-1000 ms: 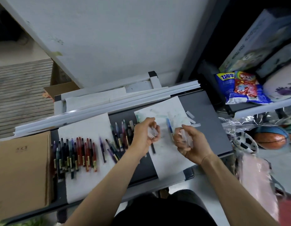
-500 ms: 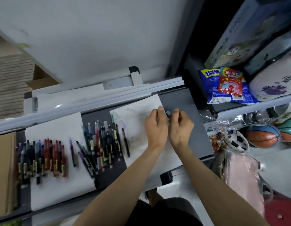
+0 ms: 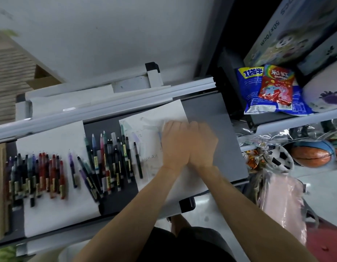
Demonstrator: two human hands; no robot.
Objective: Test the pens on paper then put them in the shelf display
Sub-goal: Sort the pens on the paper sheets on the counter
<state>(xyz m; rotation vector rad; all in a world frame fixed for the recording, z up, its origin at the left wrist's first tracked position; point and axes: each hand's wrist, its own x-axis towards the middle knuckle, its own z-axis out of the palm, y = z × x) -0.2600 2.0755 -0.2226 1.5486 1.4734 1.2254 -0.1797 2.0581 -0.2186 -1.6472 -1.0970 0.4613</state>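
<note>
- Head view: the left hand (image 3: 175, 146) and right hand (image 3: 202, 148) sit knuckle to knuckle, touching, over the right sheet of paper (image 3: 164, 112). Both show their backs to the camera, the fingers are tucked out of sight and the frame is blurred. Whether either hand pinches a pen cannot be told; only a faint bluish streak shows at the left hand's outer edge.
- Head view: the loose pens (image 3: 111, 161) lie to the left of the hands on the dark tray (image 3: 220, 129), just beside the paper's left edge. Their long axes run away from the person, tips at the far end. The left hand is the nearer one, so the next pick likely falls to it.
- Head view: a tidier row of pens (image 3: 35, 174) rests on the left sheet (image 3: 50, 138), well apart from the hands.
- Head view: readable writing: "50x70cm" on the box (image 3: 269, 33), and "Skittles" under two Chinese characters on the red sweet packet (image 3: 275, 86). The print on the blue bag (image 3: 249, 93) is too small to read, and the scribbles on the paper are too faint.
</note>
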